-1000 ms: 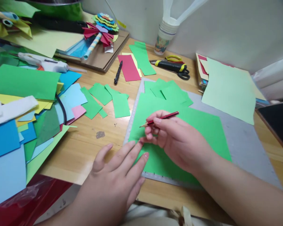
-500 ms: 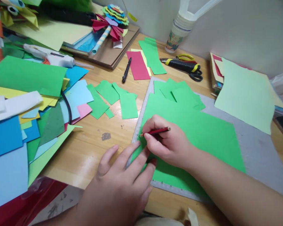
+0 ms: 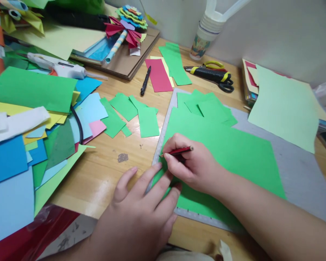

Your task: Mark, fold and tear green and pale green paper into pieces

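Note:
A large green paper sheet (image 3: 228, 159) lies on a grey cutting mat (image 3: 296, 174) with ruler marks along its edges. My right hand (image 3: 192, 163) grips a dark red pencil (image 3: 180, 150), its tip at the sheet's left edge. With fingers spread, my left hand (image 3: 143, 203) lies flat across the sheet's lower left corner and the mat's edge. Several smaller green paper pieces (image 3: 214, 108) overlap the top of the sheet. More cut green pieces (image 3: 149, 121) rest on the wooden table left of the mat.
Coloured paper scraps (image 3: 8, 156) pile up at the left, with a glue gun (image 3: 62, 68) behind. A black pen (image 3: 146, 80), red paper (image 3: 159, 75), scissors (image 3: 225, 86), stacked paper cups (image 3: 203, 38) and a paper stack (image 3: 285, 105) stand toward the back and right.
The pencil and my right hand have shifted very slightly left along the sheet's edge. My left hand stays in nearly the same place.

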`<state>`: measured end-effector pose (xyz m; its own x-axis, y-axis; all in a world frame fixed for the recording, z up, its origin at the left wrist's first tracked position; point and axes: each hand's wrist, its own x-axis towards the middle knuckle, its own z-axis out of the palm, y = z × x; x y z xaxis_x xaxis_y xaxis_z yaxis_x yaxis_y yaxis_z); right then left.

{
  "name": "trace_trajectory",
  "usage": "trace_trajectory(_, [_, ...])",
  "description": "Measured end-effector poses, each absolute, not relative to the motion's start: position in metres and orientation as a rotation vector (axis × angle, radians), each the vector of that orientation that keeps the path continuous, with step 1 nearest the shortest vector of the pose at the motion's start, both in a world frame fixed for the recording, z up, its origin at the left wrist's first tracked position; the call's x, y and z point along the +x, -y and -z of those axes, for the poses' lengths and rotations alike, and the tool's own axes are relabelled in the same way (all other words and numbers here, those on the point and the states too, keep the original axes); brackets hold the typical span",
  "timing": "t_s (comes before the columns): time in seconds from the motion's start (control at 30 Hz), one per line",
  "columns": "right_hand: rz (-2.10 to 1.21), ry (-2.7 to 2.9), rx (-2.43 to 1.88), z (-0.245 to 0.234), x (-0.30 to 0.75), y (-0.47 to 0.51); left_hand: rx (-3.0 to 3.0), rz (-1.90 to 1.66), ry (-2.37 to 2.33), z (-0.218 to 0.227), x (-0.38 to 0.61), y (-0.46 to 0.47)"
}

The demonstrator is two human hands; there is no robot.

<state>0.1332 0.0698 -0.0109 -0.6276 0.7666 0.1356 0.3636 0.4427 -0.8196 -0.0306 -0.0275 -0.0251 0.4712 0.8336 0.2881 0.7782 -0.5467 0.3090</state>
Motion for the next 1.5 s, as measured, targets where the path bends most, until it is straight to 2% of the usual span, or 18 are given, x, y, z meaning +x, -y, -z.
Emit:
trace_trajectory(0.9, [-1.081, 2.168, -0.904, 0.012, 0.133, -0.070, 2.563, -0.651, -1.437, 0.027, -0.029, 0.029])
trace_trajectory(1.2, [-1.268, 1.517, -0.986, 0.003, 0.149, -0.076, 2.594, -0.597, -1.400, 0.019, -0.031, 0.027])
trace_trajectory(1.37, [-0.949, 1.507, -1.090, -0.020, 0.211, -0.063, 2.614, -0.527, -1.409, 0.013, -0.033, 0.028])
trace_trajectory(1.5, [-0.546, 1.539, -1.362, -0.010, 0.287, -0.051, 2.627, -0.471, -1.406, 0.009, -0.038, 0.031])
